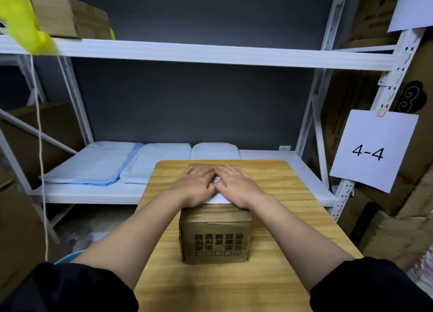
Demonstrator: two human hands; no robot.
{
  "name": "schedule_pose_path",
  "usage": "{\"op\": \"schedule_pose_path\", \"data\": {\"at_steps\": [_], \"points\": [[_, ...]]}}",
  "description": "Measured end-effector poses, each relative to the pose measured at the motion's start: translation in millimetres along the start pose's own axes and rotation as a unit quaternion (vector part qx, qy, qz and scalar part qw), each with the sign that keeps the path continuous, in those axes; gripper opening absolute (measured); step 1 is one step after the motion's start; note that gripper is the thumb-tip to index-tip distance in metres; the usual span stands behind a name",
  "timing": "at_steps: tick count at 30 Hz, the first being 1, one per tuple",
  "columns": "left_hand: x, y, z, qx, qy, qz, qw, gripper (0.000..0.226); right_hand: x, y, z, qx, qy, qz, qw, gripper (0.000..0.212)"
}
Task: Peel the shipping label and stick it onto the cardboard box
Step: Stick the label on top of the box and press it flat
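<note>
Both hands (216, 185) flat on label (218, 198), box (215, 236) lengthwise away.

I am seeing two bare forearms, with dark black fabric sleeves pushed up near the elbows and bunching in soft folds. The left hand (196, 184) and right hand (236, 182) are showing no rings, watch or gloves. Fingernails are looking short.

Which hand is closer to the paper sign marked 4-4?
Right. The right hand presses the label on the box, on the sign's side; the left hand lies beside it, farther away.
</note>
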State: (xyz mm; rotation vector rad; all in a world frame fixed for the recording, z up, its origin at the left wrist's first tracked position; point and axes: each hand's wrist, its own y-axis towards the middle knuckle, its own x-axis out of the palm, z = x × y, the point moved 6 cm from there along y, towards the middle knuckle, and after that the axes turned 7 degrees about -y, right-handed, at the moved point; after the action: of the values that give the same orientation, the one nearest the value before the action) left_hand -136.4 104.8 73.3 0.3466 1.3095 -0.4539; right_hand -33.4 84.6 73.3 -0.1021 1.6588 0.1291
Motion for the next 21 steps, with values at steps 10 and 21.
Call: {"op": "schedule_pose_path", "data": {"at_steps": [10,21], "points": [[-2.5,0.5,-1.1,-0.018,-0.007,-0.003,1.000,0.054,7.1,1.9,3.7,-0.001,-0.017,-0.030,0.999,0.055],[-6.0,-1.5,-1.2,-0.009,-0.017,0.013,1.000,0.056,-6.1,-1.7,5.9,0.023,0.026,0.022,0.999,0.054]]}}
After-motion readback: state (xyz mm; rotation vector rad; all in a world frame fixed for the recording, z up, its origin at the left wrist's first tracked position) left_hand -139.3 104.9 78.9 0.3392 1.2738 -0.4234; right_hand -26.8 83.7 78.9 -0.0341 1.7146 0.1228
